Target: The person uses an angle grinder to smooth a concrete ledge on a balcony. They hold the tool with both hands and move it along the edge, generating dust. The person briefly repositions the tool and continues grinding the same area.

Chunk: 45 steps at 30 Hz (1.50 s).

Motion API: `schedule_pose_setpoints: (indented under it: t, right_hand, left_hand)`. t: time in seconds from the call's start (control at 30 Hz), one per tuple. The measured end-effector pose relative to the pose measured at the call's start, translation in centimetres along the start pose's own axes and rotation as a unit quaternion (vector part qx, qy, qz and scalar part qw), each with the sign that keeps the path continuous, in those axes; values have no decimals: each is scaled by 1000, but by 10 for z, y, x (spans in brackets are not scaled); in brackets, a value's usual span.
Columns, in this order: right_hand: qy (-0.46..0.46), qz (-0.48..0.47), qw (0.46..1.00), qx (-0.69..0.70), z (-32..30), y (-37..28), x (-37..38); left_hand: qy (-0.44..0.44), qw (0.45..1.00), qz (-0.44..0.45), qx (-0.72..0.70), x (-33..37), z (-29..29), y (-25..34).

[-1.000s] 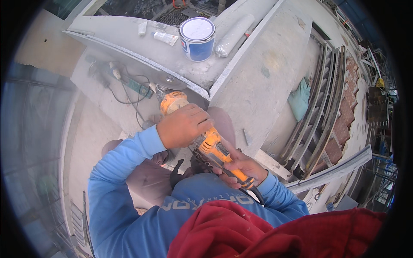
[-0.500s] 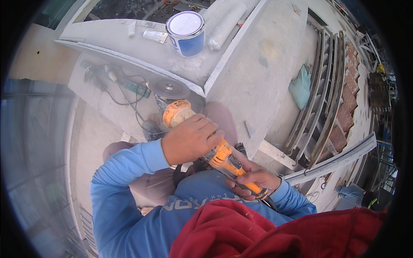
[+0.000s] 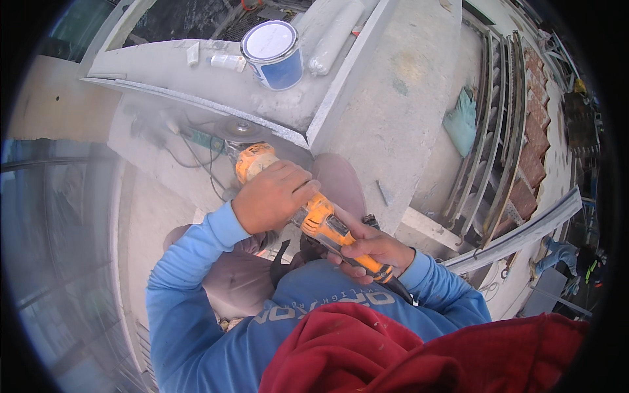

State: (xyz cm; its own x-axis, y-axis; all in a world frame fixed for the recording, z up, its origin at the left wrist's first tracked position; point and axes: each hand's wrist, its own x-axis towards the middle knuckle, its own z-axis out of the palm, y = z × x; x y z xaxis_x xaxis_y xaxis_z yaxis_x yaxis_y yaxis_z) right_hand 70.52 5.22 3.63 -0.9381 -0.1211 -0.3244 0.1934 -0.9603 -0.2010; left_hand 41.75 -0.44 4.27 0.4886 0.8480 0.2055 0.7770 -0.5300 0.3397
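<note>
A yellow-orange angle grinder (image 3: 322, 219) lies slantwise across my lap. My left hand (image 3: 274, 198) wraps over its body just behind the gear head. Around the rear of the housing my right hand (image 3: 375, 249) is closed, with a dark cord trailing from that end. The round disc (image 3: 242, 130) is at the far end, close against the edge of a pale slab (image 3: 203, 106), near its corner; I cannot tell whether they touch. Whitish dust hangs left of the disc and blurs what lies there.
On the slab stand a white-and-blue paint can (image 3: 272, 56), a tube (image 3: 227, 62) and a long plastic-wrapped roll (image 3: 335, 38). Cords (image 3: 196, 157) lie below the slab edge. Rightward are a greenish bag (image 3: 460, 121), metal rails (image 3: 486, 131) and another person (image 3: 563, 255).
The grinder and both hands have shifted slightly left and up in the view, with the disc nearer the slab edge. Dust has thickened at the left, hazing the cords.
</note>
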Motion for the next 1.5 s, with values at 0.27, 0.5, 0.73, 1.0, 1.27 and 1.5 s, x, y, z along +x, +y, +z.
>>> schedule_pose_setpoints:
  t: [0.27,0.5,0.73,1.0,1.27,1.5]
  right_hand:
    - [-8,-3,999,48,-8,1,8]
    - [-6,-24,1000,-15,-5,3,-6]
    - [1,-15,1000,-21,4,6,-31]
    - [11,-7,1000,-27,8,5,-31]
    - [11,-11,1000,-20,3,5,-19]
    - [6,-15,1000,2,2,3,-6]
  left_hand:
    - [-35,999,-5,19,-3,-2,-8]
    - [-9,1000,9,25,7,1,8]
    - [18,999,21,24,17,2,30]
    - [-17,1000,5,-13,11,5,26]
    - [9,1000,10,13,10,1,18]
    - [-9,1000,3,6,4,-4,6]
